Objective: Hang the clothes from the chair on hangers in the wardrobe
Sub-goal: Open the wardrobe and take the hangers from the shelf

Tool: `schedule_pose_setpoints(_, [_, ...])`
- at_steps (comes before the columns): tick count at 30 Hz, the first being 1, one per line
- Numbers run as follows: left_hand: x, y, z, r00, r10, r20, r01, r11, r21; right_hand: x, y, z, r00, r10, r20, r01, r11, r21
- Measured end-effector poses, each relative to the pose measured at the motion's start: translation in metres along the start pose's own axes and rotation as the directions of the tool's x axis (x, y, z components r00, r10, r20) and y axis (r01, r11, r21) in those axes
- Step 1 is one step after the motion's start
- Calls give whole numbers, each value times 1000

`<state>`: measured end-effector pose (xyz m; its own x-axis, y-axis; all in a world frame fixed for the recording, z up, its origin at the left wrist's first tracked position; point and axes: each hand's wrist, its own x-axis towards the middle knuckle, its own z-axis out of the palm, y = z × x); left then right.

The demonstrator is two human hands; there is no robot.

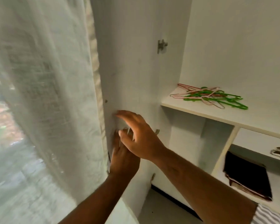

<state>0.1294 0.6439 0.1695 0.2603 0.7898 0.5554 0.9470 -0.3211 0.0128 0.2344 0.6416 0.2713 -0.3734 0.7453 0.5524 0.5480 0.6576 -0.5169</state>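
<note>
Hangers (214,97), green ones and pale pink ones, lie tangled in a loose pile on a white shelf (181,105) inside the wardrobe (233,46), toward the shelf's front edge. The wardrobe door (129,62) stands open to the left of the shelf, its inner face toward the camera, with a metal hinge (162,45) fixed near its right side. Both hands are together at the door's left edge, below the level of the shelf. The left hand (124,159) points upward with its back to the camera and lies against the door close to the edge; its fingertips are covered by the other hand, so whether they curl round the edge cannot be determined. The right hand (136,131) crosses above and in front of the left hand, fingers straight and slightly spread, tips reaching toward the same edge and gripping nothing visible. A small pale object between the two hands is too blurred to identify. A sheer white curtain (47,94) hangs just beside the door on the left, with daylight behind it. Below the shelf, an open compartment holds a folded dark cloth (247,177) resting on its base. Striped grey and white fabric (271,215) shows at the lower right corner. The frame is blurred throughout.
</note>
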Motion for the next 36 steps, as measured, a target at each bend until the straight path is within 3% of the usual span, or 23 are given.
schedule_pose_setpoints(1, [0, -12, 3, 999, 40, 33, -41, 999, 35, 6, 2, 5, 999, -26, 23, 26, 1000, 2])
schedule_pose_setpoints(3, [3, -28, -1, 994, -60, 90, 50, 992, 114, 19, 9, 15, 997, -52, 64, 52, 999, 13])
schedule_pose_setpoints(6, [8, -37, 4, 984, -95, 148, 57, 968, 243, 28, 26, 21, 993, -61, 100, 57, 997, 45])
schedule_pose_setpoints(10, [33, -20, 13, 985, -113, 133, 76, 965, 253, 29, 59, 7, 994, -52, 97, 43, 995, 93])
schedule_pose_setpoints(14, [78, 21, 31, 991, -127, 42, 116, 974, 195, 25, 105, -33, 998, 1, 67, -4, 999, 47])
schedule_pose_setpoints(22, [186, 149, 80, 996, 38, -82, -41, 998, -37, 3, 220, -163, 986, 151, -76, -154, 987, -37])
schedule_pose_setpoints(28, [253, 254, 120, 992, 104, -74, -118, 970, -212, -35, 308, -253, 949, 252, -189, -272, 958, -86])
schedule_pose_setpoints(36, [312, 320, 183, 978, 209, -6, -201, 929, -312, -68, 391, -300, 868, 410, -281, -441, 895, -58])
